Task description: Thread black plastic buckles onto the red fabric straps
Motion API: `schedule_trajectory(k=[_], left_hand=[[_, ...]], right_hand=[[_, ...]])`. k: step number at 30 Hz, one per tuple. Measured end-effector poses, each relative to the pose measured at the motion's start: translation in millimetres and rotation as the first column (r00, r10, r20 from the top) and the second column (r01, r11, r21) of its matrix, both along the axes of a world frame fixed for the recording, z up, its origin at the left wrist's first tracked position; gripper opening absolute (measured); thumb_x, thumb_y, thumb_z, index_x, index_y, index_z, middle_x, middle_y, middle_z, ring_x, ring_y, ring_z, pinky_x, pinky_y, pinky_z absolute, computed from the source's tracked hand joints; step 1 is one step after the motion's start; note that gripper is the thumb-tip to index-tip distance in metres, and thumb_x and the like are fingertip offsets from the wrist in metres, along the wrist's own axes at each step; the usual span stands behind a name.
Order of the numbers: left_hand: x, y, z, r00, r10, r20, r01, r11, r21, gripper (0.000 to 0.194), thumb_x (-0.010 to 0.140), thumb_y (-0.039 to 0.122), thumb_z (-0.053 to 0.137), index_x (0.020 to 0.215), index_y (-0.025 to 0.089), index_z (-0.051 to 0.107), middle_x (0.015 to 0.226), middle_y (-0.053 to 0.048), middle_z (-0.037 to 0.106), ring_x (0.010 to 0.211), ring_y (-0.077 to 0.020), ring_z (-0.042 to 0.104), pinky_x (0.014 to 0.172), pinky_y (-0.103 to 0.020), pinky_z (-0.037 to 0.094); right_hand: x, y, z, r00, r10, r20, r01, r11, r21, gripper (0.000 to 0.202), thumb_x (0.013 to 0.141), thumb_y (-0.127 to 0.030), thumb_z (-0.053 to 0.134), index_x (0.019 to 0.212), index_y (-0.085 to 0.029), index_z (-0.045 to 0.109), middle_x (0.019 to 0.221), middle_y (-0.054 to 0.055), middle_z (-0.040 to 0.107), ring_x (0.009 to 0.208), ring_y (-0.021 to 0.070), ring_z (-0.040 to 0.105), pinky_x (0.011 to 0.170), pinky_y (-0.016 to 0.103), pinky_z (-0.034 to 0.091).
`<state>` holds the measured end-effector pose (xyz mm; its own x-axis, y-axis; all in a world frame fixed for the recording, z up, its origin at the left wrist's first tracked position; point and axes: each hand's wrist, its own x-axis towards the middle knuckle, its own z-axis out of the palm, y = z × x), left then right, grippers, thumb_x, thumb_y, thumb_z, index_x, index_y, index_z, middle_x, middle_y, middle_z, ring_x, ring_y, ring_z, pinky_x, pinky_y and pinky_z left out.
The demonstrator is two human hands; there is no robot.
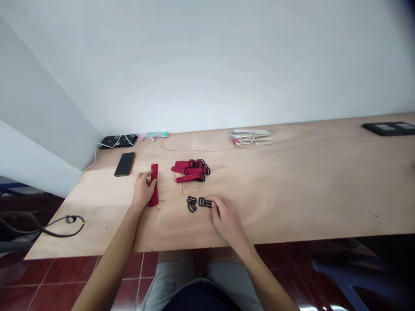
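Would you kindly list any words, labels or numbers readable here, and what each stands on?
No text is readable.
Black item at back left: pale marks, too small.
Pink-and-teal packet: too blurred.
Pale packets: too blurred.
Black item at far right: pale panels, nothing legible.

Dark red straps (pixel 190 170), black buckles (pixel 192 204), pale tan wooden table (pixel 308 185) with faint swirling grain, white wall (pixel 227 65)

No readable text or labels.

Red fabric strip (pixel 154 199), lying lengthwise, with loose threads at both ends. Black slotted sliders (pixel 201 202), lying to its right.
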<state>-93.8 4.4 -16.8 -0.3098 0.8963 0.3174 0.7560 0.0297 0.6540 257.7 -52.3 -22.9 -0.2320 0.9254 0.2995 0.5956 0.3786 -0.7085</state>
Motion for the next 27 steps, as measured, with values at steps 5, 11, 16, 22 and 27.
schedule_trajectory(k=[5,11,16,22,27], left_hand=[[-5,-2,-12.7,0.980,-0.091,-0.175,0.097,0.995,0.024,0.027,0.100,0.029,0.056,0.111,0.017,0.077,0.115,-0.017,0.067,0.111,-0.0338,0.064,0.109,-0.055,0.053],[15,5,5.8,0.945,-0.185,-0.270,0.204,0.978,0.044,0.032,0.103,0.021,0.047,0.116,0.017,0.076,0.124,-0.018,0.065,0.118,-0.0346,0.060,0.112,-0.055,0.050],[66,27,25.8,0.830,-0.520,-0.200,0.531,0.847,0.000,0.027,0.105,0.026,0.054,0.119,0.019,0.076,0.121,-0.014,0.070,0.116,-0.0304,0.062,0.111,-0.053,0.049],[92,38,12.1,0.774,-0.621,-0.125,0.629,0.777,0.039,0.021,0.098,0.028,0.070,0.118,0.021,0.077,0.119,-0.012,0.072,0.116,-0.0301,0.062,0.109,-0.052,0.050],[89,37,5.2,0.787,-0.615,-0.043,0.617,0.786,0.044,0.020,0.095,0.024,0.073,0.114,0.022,0.075,0.112,-0.011,0.075,0.113,-0.0309,0.063,0.104,-0.051,0.052]], right_hand=[[0,6,4.5,0.990,0.134,-0.052,-0.135,0.990,-0.035,0.034,0.103,-0.019,0.047,0.125,-0.023,0.072,0.124,0.013,0.079,0.114,0.0315,0.072,0.103,0.053,0.057],[11,68,29.3,0.981,0.145,-0.130,-0.163,0.977,-0.139,0.029,0.104,-0.029,0.051,0.118,-0.020,0.074,0.114,0.012,0.080,0.104,0.0283,0.074,0.096,0.045,0.057],[2,120,27.9,0.984,0.178,-0.001,-0.177,0.980,0.091,0.038,0.093,-0.036,0.074,0.128,-0.022,0.073,0.119,0.013,0.072,0.115,0.0328,0.065,0.108,0.051,0.051],[-3,120,2.4,0.983,0.158,0.097,-0.168,0.979,0.114,0.030,0.099,-0.037,0.068,0.127,-0.027,0.073,0.128,0.014,0.061,0.129,0.0350,0.057,0.118,0.058,0.043],[-3,118,3.3,0.975,0.203,0.094,-0.211,0.974,0.083,0.031,0.101,-0.034,0.065,0.130,-0.025,0.070,0.133,0.014,0.062,0.133,0.0343,0.057,0.120,0.057,0.040]])
